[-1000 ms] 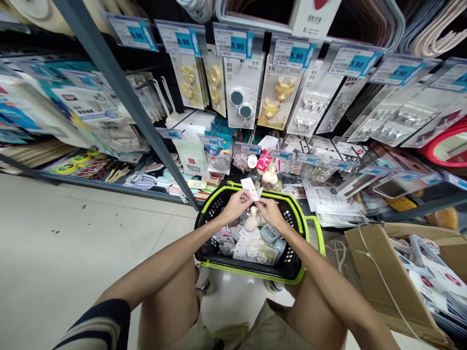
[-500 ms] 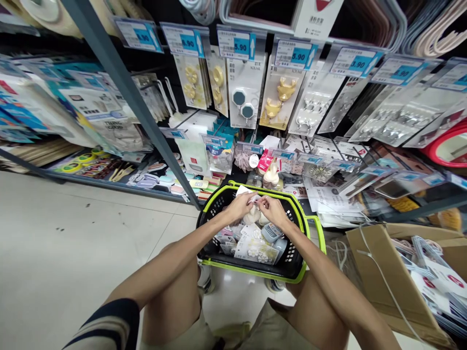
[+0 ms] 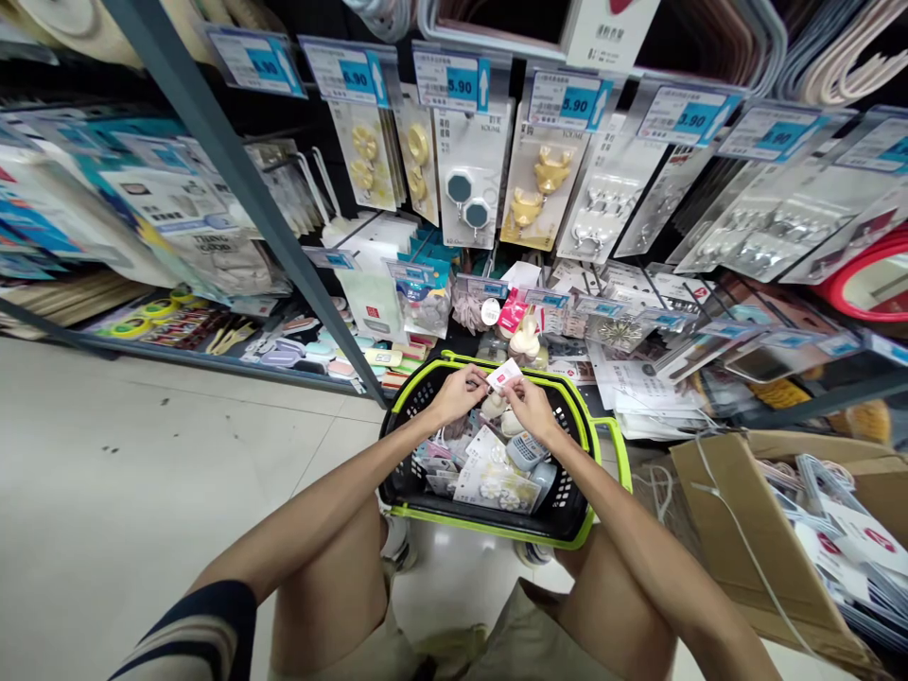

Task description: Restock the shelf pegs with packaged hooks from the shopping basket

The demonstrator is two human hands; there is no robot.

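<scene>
Above the far half of a black shopping basket (image 3: 411,487) with a lime-green rim, both my hands are close together. My right hand (image 3: 531,405) pinches a small white card tag (image 3: 503,375) with a red logo. Just left of the tag, my left hand (image 3: 458,392) has its fingertips pressed together; whatever they hold is too small to make out. Below the tag sits a cream-coloured rounded item (image 3: 493,407), partly covered by the hands. The basket also contains white hook cards (image 3: 489,482) with flower shapes and a grey-blue grid-patterned item (image 3: 526,451).
Beyond the basket stands a shelf with packaged wall hooks (image 3: 468,180) under blue price labels. A slanted metal post (image 3: 262,208) rises at left. On the right, an open cardboard box (image 3: 738,530) holds hangers. My knees flank the basket on the tiled floor (image 3: 177,473).
The white tag has come up into plain view between my hands, its logo facing me. My left hand has shifted slightly left, away from my right hand.
</scene>
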